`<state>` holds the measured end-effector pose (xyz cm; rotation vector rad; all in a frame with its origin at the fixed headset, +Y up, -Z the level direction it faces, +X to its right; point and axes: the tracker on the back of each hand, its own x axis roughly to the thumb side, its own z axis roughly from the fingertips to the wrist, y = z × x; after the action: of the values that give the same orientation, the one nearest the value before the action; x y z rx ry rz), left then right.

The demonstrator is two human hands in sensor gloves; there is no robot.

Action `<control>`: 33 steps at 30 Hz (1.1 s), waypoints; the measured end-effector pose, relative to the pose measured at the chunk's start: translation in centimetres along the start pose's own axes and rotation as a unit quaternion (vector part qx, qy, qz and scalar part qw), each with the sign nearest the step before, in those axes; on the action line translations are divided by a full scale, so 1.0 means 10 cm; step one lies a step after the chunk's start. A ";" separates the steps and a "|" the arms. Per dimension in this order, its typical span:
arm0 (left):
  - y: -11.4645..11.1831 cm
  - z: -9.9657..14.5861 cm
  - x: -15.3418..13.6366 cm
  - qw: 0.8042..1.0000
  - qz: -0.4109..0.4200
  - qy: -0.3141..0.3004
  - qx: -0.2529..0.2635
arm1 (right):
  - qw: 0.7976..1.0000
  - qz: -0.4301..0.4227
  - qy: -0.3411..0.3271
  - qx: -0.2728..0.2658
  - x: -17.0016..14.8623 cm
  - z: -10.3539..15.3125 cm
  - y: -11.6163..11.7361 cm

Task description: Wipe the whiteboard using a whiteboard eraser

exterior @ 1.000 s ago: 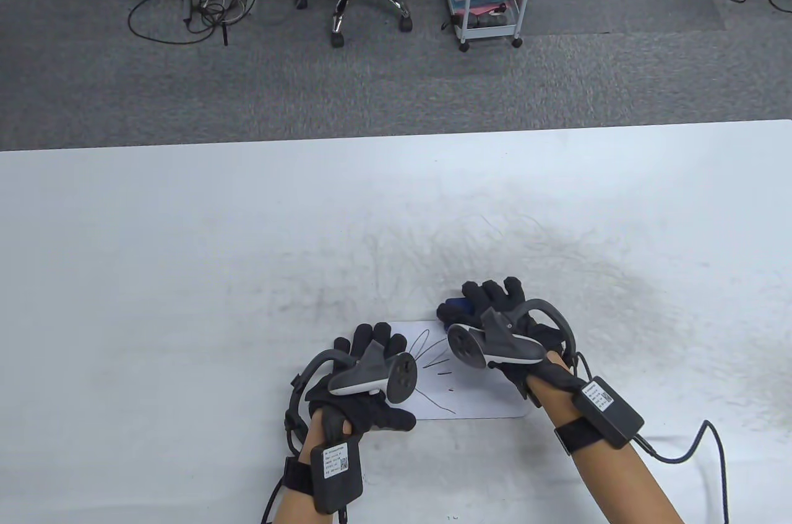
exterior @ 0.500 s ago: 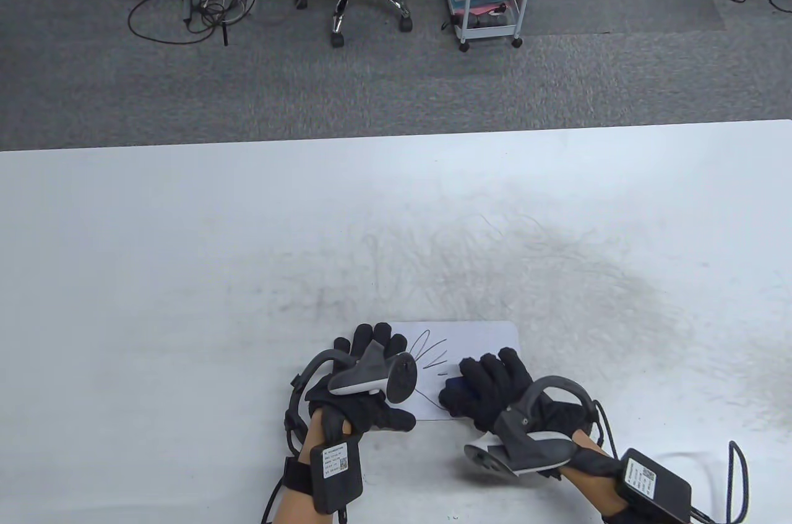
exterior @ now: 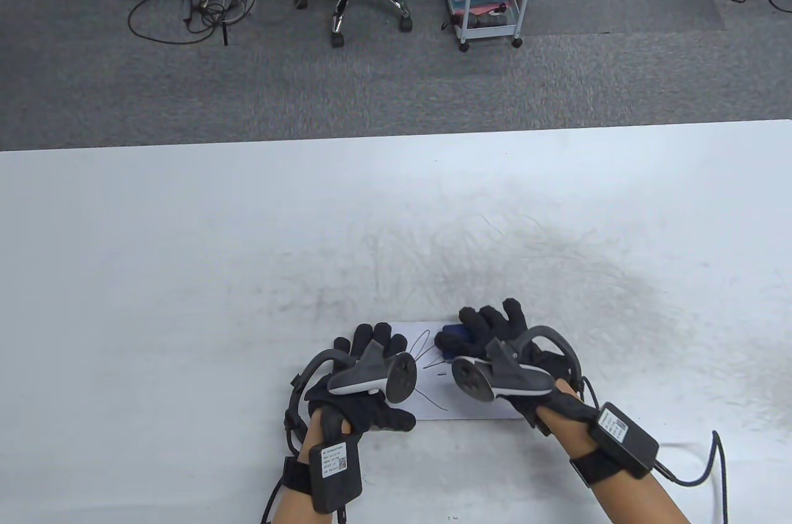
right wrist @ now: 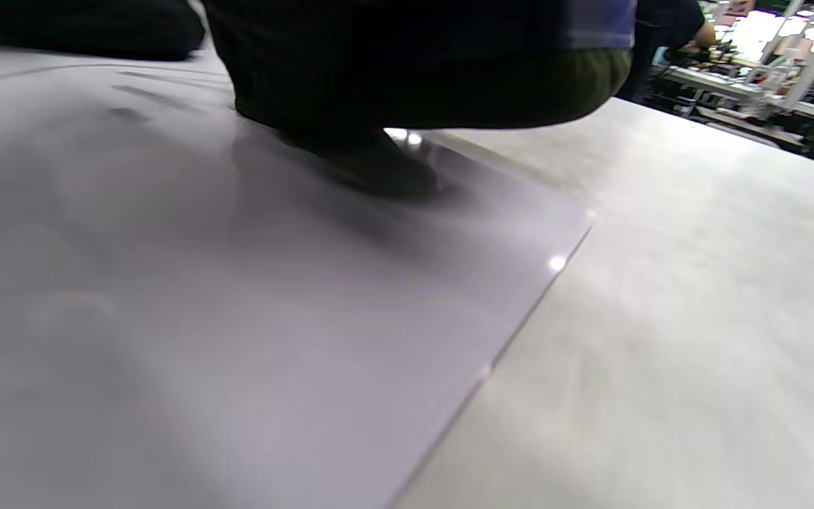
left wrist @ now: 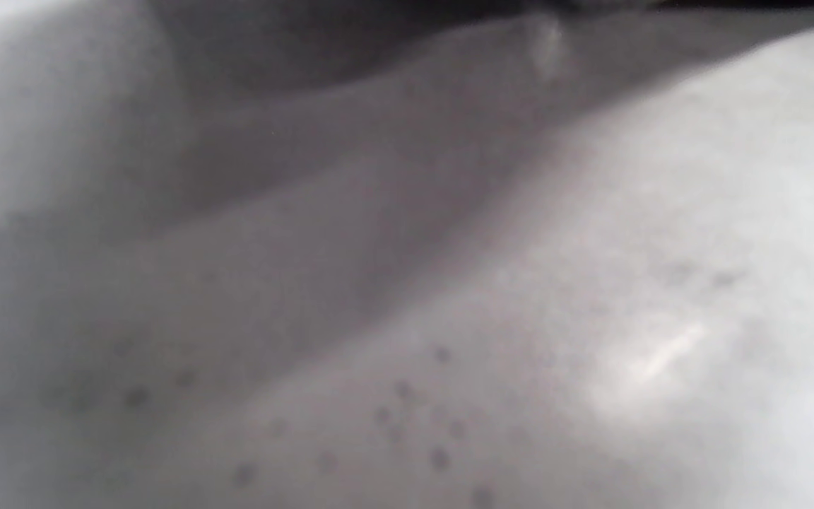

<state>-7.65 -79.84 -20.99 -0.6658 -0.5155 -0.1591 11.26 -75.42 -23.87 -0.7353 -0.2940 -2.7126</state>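
Right hand [exterior: 504, 357] gripped the blue whiteboard eraser [exterior: 453, 338], fingers curled over its top, pressing it down on the whiteboard [exterior: 470, 409] near the far edge. Most of the eraser was hidden under the glove; only a blue end showed.

Left hand [exterior: 365, 375] lay flat, fingers spread, pressing on the board's left end, holding nothing.

The board lay flat on the white table [exterior: 185, 239], near the front edge. Black marker strokes [exterior: 430, 351] remained between the two hands. The right wrist view showed a glossy, thin sheet with a rounded corner [right wrist: 586, 215].

Judgement: the board looked light, stiff and slick, apt to slide unless pinned at its end. The eraser seemed light, best held by its top and sides so the pad stays flat.

The left wrist view was a blur.
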 end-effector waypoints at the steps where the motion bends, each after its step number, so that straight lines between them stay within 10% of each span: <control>1: 0.00 0.00 0.00 1.000 0.000 0.000 0.000 | 1.000 -0.002 0.008 -0.002 -0.03 -0.08 -0.01; 9: 0.00 0.00 0.00 1.000 -0.001 0.002 0.000 | 0.998 0.050 -0.015 -0.033 0.10 0.01 0.00; 22: 0.00 0.00 0.00 1.000 -0.002 0.001 0.002 | 0.976 0.116 -0.168 -0.074 0.59 1.04 0.13; 33: 0.00 0.00 0.00 1.000 -0.001 -0.001 0.002 | 0.995 0.061 -0.079 -0.005 0.33 0.42 -0.01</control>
<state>-7.68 -79.88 -20.98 -0.6611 -0.5175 -0.1594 10.39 -74.98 -18.59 -0.9405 -0.2617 -2.5495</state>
